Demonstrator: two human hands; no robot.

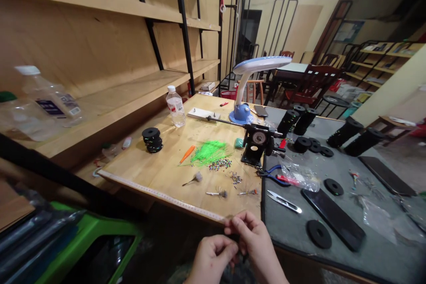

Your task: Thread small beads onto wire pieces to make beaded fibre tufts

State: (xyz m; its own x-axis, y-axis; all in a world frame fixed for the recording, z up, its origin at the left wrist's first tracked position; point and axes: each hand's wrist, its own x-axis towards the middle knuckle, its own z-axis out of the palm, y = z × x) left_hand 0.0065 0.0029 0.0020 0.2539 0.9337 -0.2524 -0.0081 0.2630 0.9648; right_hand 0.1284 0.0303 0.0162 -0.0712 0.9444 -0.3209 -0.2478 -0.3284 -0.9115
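My left hand (212, 257) and my right hand (253, 239) meet just below the near edge of a wooden board (159, 173), fingers pinched together on something too small to make out. On the board lie a bundle of green strands (209, 151), a scatter of coloured beads (219, 164), an orange tool (186, 154) and small tufted pieces (217, 193). A black winding device (258, 142) stands at the board's right edge. Silver snips (284, 201) lie on the grey mat (353, 173) just right of my hands.
A blue and white desk lamp (248, 93), a water bottle (175, 106) and stacked black spools (152, 139) stand farther back. Black discs (318, 234), dark flat strips (336, 217) and plastic bags (299, 175) cover the mat. Wooden shelving (100, 53) rises at left; a green stool (83, 239) sits below.
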